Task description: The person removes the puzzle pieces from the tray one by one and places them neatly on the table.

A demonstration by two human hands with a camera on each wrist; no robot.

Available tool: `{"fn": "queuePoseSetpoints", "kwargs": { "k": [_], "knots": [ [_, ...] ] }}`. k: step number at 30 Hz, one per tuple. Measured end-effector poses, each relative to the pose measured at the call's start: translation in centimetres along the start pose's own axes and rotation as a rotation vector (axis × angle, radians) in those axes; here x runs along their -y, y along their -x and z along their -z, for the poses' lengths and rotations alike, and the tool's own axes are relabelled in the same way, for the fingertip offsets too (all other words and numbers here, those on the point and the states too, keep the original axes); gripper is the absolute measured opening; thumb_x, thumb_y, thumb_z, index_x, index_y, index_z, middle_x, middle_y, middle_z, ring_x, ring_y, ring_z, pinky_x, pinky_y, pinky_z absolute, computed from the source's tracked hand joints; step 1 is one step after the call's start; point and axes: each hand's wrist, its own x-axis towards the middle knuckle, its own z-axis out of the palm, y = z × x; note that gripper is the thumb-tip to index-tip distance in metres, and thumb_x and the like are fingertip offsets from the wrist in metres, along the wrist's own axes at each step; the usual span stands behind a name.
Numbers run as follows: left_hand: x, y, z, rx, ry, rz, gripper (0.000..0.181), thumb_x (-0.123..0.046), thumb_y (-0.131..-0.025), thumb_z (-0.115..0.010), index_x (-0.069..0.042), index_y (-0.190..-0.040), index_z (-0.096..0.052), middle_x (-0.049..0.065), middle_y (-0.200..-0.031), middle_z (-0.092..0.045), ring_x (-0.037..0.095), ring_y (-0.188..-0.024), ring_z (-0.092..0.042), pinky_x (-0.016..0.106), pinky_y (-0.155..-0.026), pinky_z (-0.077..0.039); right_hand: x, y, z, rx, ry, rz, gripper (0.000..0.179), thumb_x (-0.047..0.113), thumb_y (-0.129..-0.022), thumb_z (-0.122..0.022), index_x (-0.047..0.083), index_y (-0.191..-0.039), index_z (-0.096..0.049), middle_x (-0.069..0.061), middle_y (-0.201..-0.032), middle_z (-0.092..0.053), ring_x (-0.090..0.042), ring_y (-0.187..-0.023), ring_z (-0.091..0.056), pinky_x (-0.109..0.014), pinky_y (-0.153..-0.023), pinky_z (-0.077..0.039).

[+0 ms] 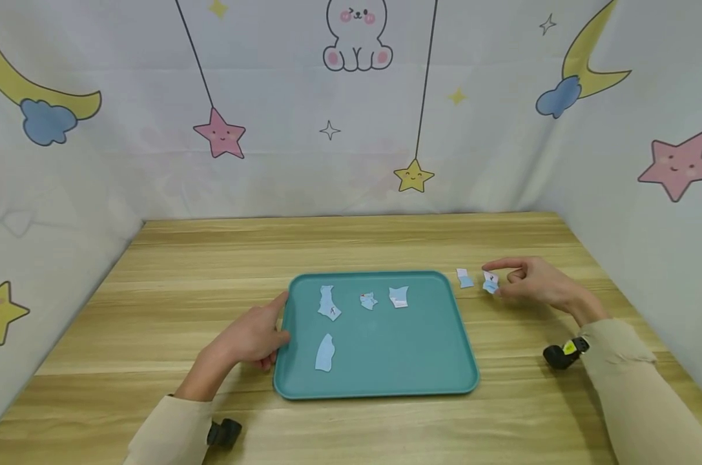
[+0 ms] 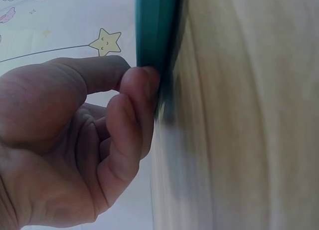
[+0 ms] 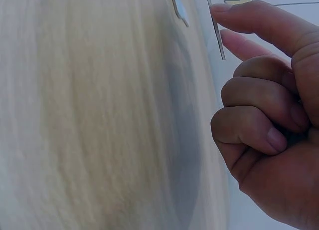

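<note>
Thumb and index finger of my right hand (image 1: 535, 284) pinch a thin blue-and-white puzzle piece (image 1: 491, 281), to the right of the teal tray (image 1: 385, 385). The right wrist view has this held piece (image 3: 216, 30) edge-on at the fingertips, with the other fingers of the right hand (image 3: 269, 90) curled in. On the wood beside it lies another blue-and-white piece (image 1: 465, 278). My left hand (image 1: 252, 332) grips the tray's left rim; the left wrist view has the fingers of this hand (image 2: 79, 130) at the tray edge (image 2: 155, 35).
Inside the tray, three irregular light-blue pieces lie along the far side: a long one (image 1: 328, 303), a small one (image 1: 368, 300) and a squarish one (image 1: 398, 297). A curved piece (image 1: 325, 353) lies nearer, at left. A patterned cloth (image 1: 351, 187) stands behind the wooden table (image 1: 182, 284).
</note>
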Motion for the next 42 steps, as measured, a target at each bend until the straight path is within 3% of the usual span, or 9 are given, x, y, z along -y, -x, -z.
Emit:
{"fn": "queuePoseSetpoints", "kwargs": {
  "k": [19,42],
  "knots": [
    [0.0,-0.1,0.0,-0.002,0.001,-0.016,0.085,-0.003,-0.098,-0.056,0.004,-0.168,-0.009,0.007,-0.057,-0.063,0.015,-0.042,-0.06,0.031,-0.044,-0.055,-1.2,-1.7,1.2,0.025,0.059,-0.083,0.066,0.02,-0.089,-0.082,0.005,-0.149,-0.058,0.007,-0.066,-0.045,-0.005,-0.056,-0.039,-0.023,-0.051,-0.038],
    [0.1,-0.1,0.1,0.008,0.013,-0.011,0.086,-0.004,-0.098,-0.056,0.002,-0.168,-0.008,0.008,-0.057,-0.063,0.015,-0.043,-0.061,0.032,-0.045,-0.056,-1.5,-2.9,1.4,0.011,0.196,-0.05,0.061,0.022,-0.089,-0.082,0.008,-0.145,-0.063,0.007,-0.065,-0.037,-0.007,-0.059,-0.036,-0.025,-0.055,-0.034]
  ]
}}
